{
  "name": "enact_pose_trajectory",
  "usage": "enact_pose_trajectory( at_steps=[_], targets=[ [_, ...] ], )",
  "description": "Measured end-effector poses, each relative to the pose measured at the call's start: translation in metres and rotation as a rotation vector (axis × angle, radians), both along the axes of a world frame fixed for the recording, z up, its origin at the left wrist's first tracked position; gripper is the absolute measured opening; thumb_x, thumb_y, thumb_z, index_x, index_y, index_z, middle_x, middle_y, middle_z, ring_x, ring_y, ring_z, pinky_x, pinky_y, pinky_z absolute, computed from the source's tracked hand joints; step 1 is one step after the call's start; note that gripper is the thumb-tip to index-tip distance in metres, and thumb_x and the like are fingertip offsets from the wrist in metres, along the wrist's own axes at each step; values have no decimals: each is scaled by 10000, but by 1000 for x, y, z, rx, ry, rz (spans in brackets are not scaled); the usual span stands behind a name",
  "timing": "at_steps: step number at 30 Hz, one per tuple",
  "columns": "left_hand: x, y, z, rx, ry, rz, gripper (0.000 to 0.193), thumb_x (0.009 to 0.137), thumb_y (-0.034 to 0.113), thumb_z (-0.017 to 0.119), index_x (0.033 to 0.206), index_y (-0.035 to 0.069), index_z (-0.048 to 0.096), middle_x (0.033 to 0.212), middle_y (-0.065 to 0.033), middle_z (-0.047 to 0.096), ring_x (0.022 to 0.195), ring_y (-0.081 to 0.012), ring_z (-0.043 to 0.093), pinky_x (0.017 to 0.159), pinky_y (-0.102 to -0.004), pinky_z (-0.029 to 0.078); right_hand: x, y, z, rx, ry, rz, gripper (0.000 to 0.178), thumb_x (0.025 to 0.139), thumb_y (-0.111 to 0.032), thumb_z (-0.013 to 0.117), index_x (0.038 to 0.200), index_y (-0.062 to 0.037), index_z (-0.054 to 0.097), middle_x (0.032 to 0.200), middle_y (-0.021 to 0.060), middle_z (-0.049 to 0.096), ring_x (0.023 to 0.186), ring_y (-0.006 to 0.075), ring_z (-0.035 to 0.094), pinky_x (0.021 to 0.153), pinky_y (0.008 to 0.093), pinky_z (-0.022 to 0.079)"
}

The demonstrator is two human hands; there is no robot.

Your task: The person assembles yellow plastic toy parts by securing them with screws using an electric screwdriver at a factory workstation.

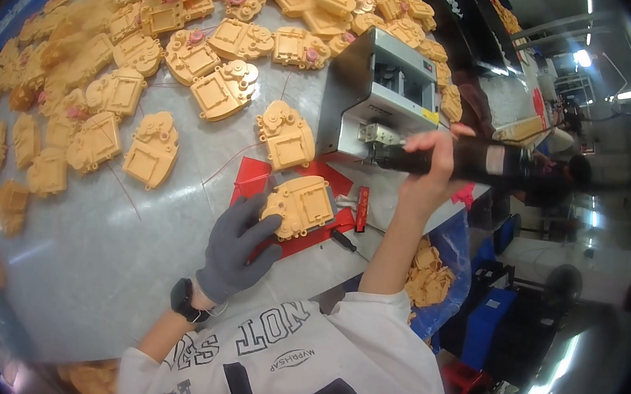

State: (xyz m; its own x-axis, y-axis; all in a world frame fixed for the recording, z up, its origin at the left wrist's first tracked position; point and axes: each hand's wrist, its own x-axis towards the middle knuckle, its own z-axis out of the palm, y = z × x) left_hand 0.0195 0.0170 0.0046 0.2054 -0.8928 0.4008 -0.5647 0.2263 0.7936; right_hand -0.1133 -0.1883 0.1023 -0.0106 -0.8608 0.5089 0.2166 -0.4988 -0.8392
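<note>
My left hand (241,247), in a grey glove, grips the left edge of a yellow plastic housing (307,205), with a fingertip resting on its face. The housing lies over red sheets (253,175) on the metal tabletop. Bare, my right hand (435,159) is wrapped round a black electric screwdriver (488,160), held nearly level. Its tip points left at the front of a grey box-shaped screw feeder (368,99); whether they touch I cannot tell. Just beyond the held housing lies another yellow housing (286,137).
Many more yellow housings (123,50) are heaped across the far and left table (156,249). A small red box (362,209) and a short black-handled tool (343,240) lie by the right edge. Below that edge, a blue-lined bin (448,249) holds yellow parts.
</note>
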Motion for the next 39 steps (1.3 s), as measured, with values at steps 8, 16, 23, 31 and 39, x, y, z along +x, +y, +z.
enact_pose_trajectory(
  at_steps=[8, 16, 23, 31, 39],
  targets=[
    [1, 0, -5, -36, 91, 91, 461, 650, 49, 674, 1089, 34, 532, 1066, -195, 531, 933, -361, 538, 852, -428, 432, -2, 9, -7, -101, -134, 4, 302, 761, -75, 549, 1029, -7, 428, 647, 75, 484, 527, 171, 485, 549, 327, 455],
    [4, -5, -6, 67, 130, 41, 511, 631, 22, 670, 1118, 4, 515, 1123, -203, 515, 979, -344, 544, 830, -380, 451, -7, 15, -25, -328, -138, -77, 386, 768, -193, 560, 1064, -2, 401, 615, 92, 499, 473, 179, 477, 499, 320, 445],
    [3, -10, -2, 59, 135, 73, 486, 628, 43, 692, 1087, 20, 535, 1061, -184, 543, 924, -346, 552, 792, -396, 455, -45, 9, 58, -351, -301, 122, 506, 810, -487, 529, 1060, -49, 496, 676, 32, 496, 533, 155, 437, 564, 320, 373],
    [4, -10, -7, 47, 136, 97, 474, 635, 47, 694, 1080, 7, 533, 1041, -182, 546, 897, -343, 556, 777, -388, 456, -28, 36, -20, 29, -124, 243, 392, 748, -136, 586, 1080, -11, 420, 671, 91, 523, 523, 191, 508, 550, 337, 442],
    [4, -6, -6, 45, 100, 80, 468, 670, 35, 672, 1109, -3, 513, 1076, -183, 539, 942, -328, 549, 804, -376, 451, -12, 36, -51, 276, -53, 73, 319, 758, -104, 558, 1022, 14, 424, 635, 63, 485, 529, 147, 496, 552, 295, 438]
  ],
)
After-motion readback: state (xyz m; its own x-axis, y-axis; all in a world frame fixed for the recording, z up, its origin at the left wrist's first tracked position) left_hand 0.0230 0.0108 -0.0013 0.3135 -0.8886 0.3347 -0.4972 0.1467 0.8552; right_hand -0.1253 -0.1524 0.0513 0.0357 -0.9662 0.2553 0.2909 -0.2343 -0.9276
